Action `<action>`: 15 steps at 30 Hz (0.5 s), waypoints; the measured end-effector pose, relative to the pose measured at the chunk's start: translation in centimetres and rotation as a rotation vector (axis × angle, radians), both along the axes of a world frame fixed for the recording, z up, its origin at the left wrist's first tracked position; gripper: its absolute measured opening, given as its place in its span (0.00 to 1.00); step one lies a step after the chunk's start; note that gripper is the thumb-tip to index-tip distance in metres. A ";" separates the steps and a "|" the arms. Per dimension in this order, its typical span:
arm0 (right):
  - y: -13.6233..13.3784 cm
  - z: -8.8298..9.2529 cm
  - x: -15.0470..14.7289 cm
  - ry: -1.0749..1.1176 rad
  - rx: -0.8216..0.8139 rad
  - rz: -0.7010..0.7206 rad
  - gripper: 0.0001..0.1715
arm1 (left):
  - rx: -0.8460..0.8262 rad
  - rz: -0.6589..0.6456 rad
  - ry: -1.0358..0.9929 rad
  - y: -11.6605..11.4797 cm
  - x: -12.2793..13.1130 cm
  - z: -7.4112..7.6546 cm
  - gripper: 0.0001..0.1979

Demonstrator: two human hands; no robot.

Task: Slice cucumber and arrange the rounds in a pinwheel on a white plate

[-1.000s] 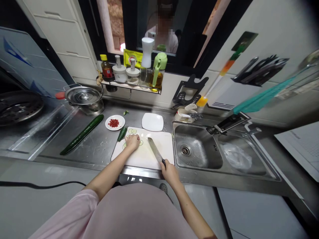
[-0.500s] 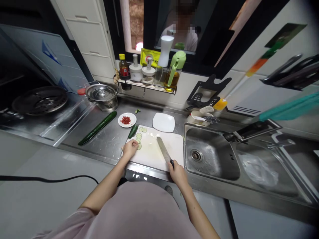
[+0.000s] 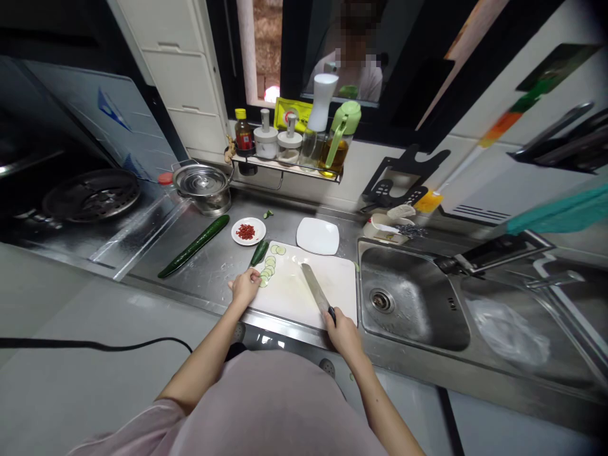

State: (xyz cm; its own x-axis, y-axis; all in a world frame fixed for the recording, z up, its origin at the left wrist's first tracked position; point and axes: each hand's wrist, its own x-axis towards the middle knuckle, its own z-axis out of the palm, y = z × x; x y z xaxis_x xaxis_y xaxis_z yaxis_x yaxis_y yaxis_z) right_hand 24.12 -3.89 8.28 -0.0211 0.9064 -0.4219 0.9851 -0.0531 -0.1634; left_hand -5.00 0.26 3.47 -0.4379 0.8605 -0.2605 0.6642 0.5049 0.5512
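My right hand (image 3: 342,330) is wrapped round the black handle of a kitchen knife (image 3: 315,288), whose blade lies low over the white cutting board (image 3: 304,301). At the board's left edge is my left hand (image 3: 245,288), fingers drawn together beside a row of thin cucumber slices (image 3: 268,269). Whether a slice is between those fingertips is too small to tell. Just beyond the hand, a cut piece of cucumber (image 3: 259,253) rests at the board's upper left corner. Farther left, a long whole cucumber (image 3: 194,246) lies on the steel counter.
Behind the board stand a small plate of red bits (image 3: 246,232) and a white square plate (image 3: 318,236). A lidded steel pot (image 3: 205,189) is at the back left. To the right is a sink (image 3: 413,304). A rack of bottles (image 3: 285,166) hangs above the counter.
My left hand has drawn slightly left, and the slices beside it lie in a closer, overlapping row. My right hand keeps the knife in nearly the same place. The view has shifted a little.
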 end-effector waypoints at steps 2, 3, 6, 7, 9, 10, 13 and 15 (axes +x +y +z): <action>0.0 0.0 0.1 -0.006 0.003 -0.004 0.22 | 0.002 -0.007 0.012 0.0 0.0 0.0 0.09; -0.1 0.0 0.2 -0.008 0.006 -0.004 0.22 | 0.006 -0.010 0.016 0.0 0.0 0.0 0.09; -0.1 0.0 0.3 -0.009 0.011 0.001 0.22 | 0.016 -0.017 0.024 0.0 0.0 0.0 0.09; -0.1 0.0 0.3 -0.008 0.010 0.002 0.22 | 0.015 -0.020 0.027 0.0 0.0 0.0 0.09; -0.1 -0.1 0.3 -0.007 0.011 0.003 0.23 | 0.008 -0.030 0.037 -0.1 0.1 0.0 0.09; -0.1 -0.1 0.2 -0.006 0.011 0.005 0.23 | 0.004 -0.035 0.047 -0.1 0.1 0.0 0.10; -0.1 -0.1 0.2 -0.001 0.008 0.013 0.23 | 0.007 -0.054 0.112 -0.2 0.2 0.0 0.09; -0.1 -0.2 0.1 0.002 0.004 0.016 0.23 | 0.011 -0.076 0.158 -0.3 0.2 0.0 0.08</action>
State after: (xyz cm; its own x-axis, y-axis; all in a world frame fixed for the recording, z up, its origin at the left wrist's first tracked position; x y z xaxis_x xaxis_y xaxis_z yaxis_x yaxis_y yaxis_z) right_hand 24.25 -3.97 8.12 -0.0367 0.9076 -0.4183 0.9855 -0.0365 -0.1656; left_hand -4.75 -0.04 3.49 -0.4065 0.8949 -0.1839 0.7788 0.4447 0.4425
